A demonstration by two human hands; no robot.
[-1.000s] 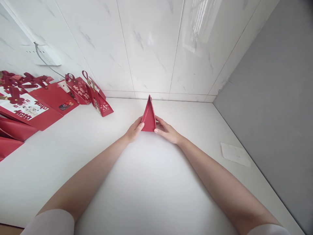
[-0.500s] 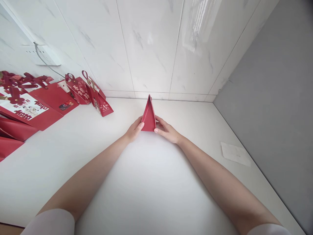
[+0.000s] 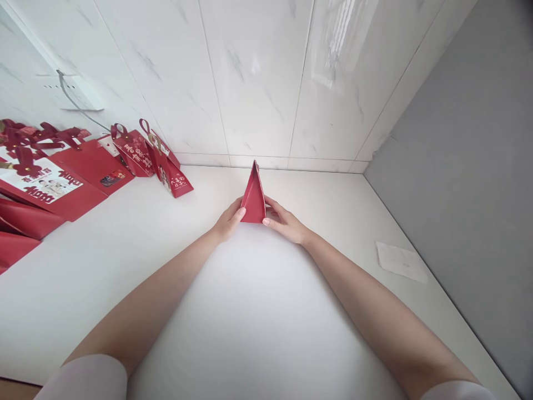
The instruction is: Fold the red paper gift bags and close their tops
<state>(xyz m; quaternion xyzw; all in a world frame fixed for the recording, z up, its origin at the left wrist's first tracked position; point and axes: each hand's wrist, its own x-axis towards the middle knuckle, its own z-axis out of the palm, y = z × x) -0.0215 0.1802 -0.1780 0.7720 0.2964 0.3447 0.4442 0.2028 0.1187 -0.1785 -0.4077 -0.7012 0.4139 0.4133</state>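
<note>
A red triangular paper gift box (image 3: pixel 254 203) stands upright on the white table, its peak toward the wall and its near side showing a plain red inner surface. My left hand (image 3: pixel 228 219) grips its left side, thumb on the near edge. On the opposite side, my right hand (image 3: pixel 287 223) holds it with the thumb at the lower right corner and the fingers behind. Most of my fingertips are hidden by the box.
Finished-looking red gift boxes with ribbon loops (image 3: pixel 170 169) stand at the back left. Flat red card pieces (image 3: pixel 85 189) and ribbons lie beside them. A white tissue (image 3: pixel 400 262) lies at right by the grey panel (image 3: pixel 462 166). The tiled wall (image 3: pixel 258 83) bounds the back.
</note>
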